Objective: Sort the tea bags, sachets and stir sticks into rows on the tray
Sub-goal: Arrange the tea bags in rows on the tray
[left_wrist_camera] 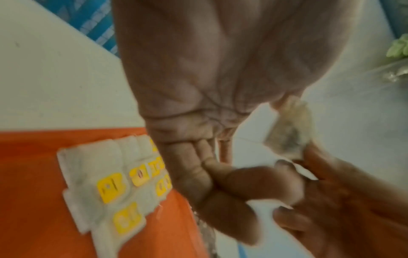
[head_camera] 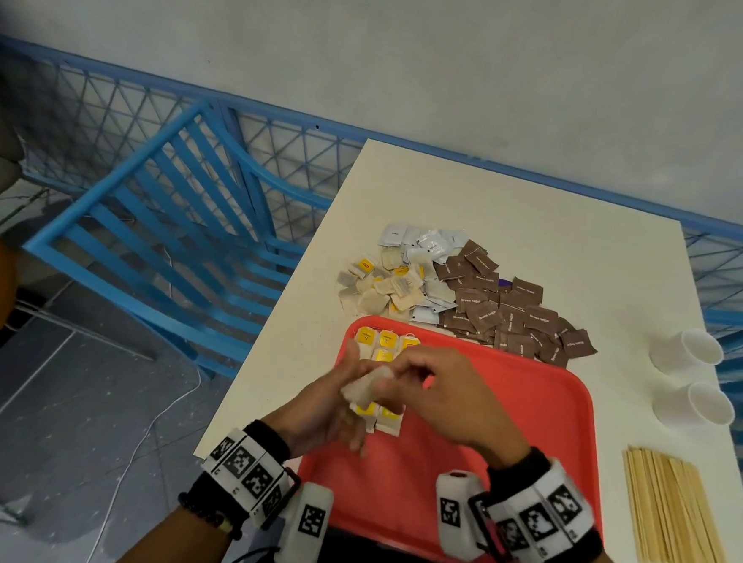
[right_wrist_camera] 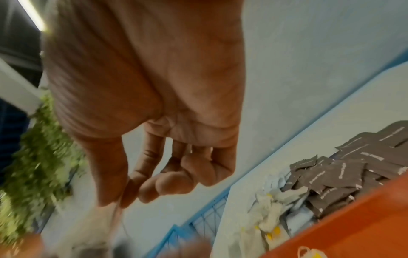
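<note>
White tabletop, red plastic tray [head_camera: 505,422]: both hands, left hand [head_camera: 330,410] and right hand [head_camera: 441,396], pinch one pale paper tea bag [head_camera: 364,390] between fingertips above yellow-tagged tea-bag rows [head_camera: 385,348]; lay it flat, tag aligned.

Smooth red plastic tray [head_camera: 506,405] with porous paper tea bags [head_camera: 385,341], beside it pale wooden stir sticks [head_camera: 674,518], matt brown paper sachets [head_camera: 512,313].

Blurred: left hand [left_wrist_camera: 198,104] and right hand [left_wrist_camera: 344,206] pinch one tea bag [left_wrist_camera: 291,132] above tray [left_wrist_camera: 28,192] holding laid-out tea bags [left_wrist_camera: 103,190].
</note>
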Demonstrator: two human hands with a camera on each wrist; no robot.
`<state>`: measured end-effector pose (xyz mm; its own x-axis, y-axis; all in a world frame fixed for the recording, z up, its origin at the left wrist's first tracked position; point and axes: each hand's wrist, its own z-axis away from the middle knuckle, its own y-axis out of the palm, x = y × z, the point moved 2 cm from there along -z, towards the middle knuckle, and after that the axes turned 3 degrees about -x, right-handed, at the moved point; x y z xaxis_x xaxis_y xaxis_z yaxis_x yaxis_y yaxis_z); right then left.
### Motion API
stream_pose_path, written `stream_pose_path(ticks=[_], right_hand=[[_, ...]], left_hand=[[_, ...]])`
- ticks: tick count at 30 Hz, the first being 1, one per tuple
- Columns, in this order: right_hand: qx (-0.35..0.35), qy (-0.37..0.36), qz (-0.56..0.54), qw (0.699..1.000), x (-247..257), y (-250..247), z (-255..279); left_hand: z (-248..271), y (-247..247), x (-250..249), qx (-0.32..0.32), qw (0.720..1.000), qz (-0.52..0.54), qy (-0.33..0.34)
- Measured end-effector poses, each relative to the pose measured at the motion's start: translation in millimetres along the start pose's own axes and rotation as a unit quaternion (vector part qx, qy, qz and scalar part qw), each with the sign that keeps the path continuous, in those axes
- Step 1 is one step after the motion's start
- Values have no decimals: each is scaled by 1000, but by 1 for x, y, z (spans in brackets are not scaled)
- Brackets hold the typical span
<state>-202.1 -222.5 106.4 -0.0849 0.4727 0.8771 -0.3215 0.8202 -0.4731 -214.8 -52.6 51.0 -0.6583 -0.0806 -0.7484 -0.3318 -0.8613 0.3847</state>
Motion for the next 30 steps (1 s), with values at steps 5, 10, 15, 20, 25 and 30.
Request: stream_pose_path(ticks=[5, 10, 15, 20, 25, 30], right_hand=[[-39, 50, 43, 997, -12, -39, -5], [-76, 68, 69, 992, -13, -43, -4], [-44, 69, -27, 996, 4, -30, -5], [-102, 75, -126, 984, 9, -32, -6], [-67, 70, -158, 983, 8, -13, -7], [-142, 84, -239, 957, 4, -6, -11]], left_hand=[[-1, -19, 2, -269, 948, -153, 78], [10, 21, -20, -279, 845, -312, 334], [6, 35, -20, -270, 841, -303, 359], [10, 20, -36, -253, 903, -131, 322], [17, 15, -48, -177, 921, -142, 316], [20, 7, -44, -172, 942, -96, 272]])
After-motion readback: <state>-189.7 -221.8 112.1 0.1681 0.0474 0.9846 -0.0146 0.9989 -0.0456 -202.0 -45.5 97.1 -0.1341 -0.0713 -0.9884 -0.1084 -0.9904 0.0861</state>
